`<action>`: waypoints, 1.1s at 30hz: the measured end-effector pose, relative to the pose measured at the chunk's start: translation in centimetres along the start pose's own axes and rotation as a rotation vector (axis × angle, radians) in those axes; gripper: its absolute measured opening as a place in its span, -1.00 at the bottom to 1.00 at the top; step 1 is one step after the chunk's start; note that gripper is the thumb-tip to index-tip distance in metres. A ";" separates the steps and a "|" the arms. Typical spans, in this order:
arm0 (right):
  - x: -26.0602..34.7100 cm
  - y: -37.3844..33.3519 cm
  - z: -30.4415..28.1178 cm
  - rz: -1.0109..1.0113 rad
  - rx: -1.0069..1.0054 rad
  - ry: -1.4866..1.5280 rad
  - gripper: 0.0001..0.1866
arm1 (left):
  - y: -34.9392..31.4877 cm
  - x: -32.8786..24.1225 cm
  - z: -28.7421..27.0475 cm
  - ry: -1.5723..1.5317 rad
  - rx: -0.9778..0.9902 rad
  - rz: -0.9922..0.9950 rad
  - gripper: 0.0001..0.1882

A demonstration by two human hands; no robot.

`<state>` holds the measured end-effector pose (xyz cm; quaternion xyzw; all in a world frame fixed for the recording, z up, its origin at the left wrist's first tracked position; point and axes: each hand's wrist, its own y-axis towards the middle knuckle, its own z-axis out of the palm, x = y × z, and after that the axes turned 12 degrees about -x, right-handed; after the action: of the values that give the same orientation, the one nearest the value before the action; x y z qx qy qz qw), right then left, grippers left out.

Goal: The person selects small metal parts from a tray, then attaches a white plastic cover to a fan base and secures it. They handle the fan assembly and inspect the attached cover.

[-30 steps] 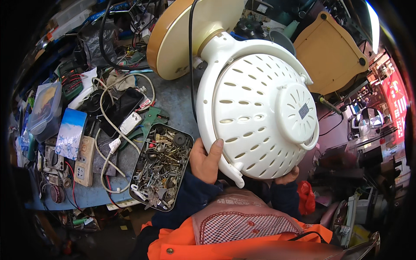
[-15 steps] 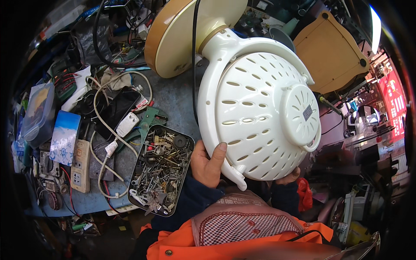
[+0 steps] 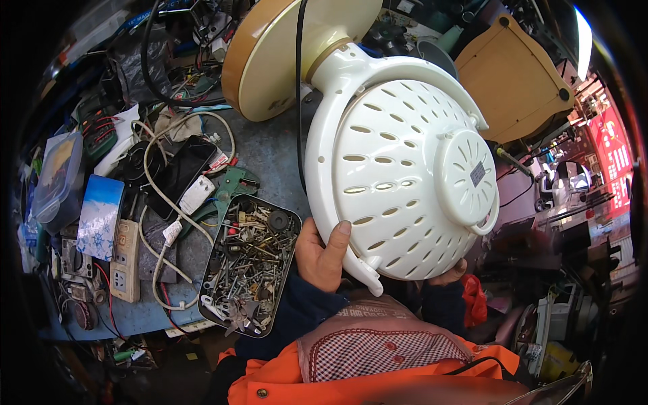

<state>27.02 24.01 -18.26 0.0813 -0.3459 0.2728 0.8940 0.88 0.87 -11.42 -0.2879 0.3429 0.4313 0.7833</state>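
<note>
A white dish heater [image 3: 388, 175], its domed back full of slots, lies tilted in front of me in its curved white bracket. Its round cream base [image 3: 270, 74] with a brown rim points away to the far left. My left hand [image 3: 324, 256] grips the bracket's near left side, thumb on top and fingers hidden beneath. At the near right, my right hand [image 3: 449, 273] is wrapped around the lower edge of the dome, mostly covered by it. A black cord [image 3: 300, 101] runs down past the bracket.
Left of my left hand stands a metal tray [image 3: 250, 270] heaped with screws and small parts. Beyond it are a green tool [image 3: 233, 189], a looped beige cable [image 3: 158, 192], a power strip [image 3: 125, 260] and a plastic box [image 3: 59, 179]. A tan panel [image 3: 516, 81] stands far right.
The whole scene, heater included, sits very slightly further left in the picture. My hands keep the same hold.
</note>
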 end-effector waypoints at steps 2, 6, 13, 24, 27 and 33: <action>0.1 0.1 -0.4 0.018 0.010 0.008 0.03 | 0.0 0.1 0.0 0.013 -0.005 -0.002 -0.49; -0.2 0.5 -1.8 0.029 0.047 0.026 0.03 | -0.2 -0.1 0.2 0.010 -0.026 -0.008 -0.51; -1.4 1.0 -1.6 0.006 0.085 0.110 0.00 | 0.2 0.8 -0.2 0.034 -0.020 0.035 -0.47; -1.5 1.6 -1.3 0.048 0.059 0.206 -0.08 | 1.4 1.3 -0.1 -0.028 -0.049 0.033 -0.46; -1.4 1.1 -1.1 0.092 0.084 0.289 -0.10 | 1.5 0.9 0.3 -0.045 -0.054 0.028 -0.46; -2.2 -2.1 -0.4 -0.019 -0.156 0.099 -0.23 | 1.1 0.6 1.2 0.025 -0.045 0.040 -0.30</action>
<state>27.03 21.47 -19.90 0.0012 -0.3205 0.2402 0.9163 0.56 2.60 -11.35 -0.3039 0.3487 0.4507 0.7635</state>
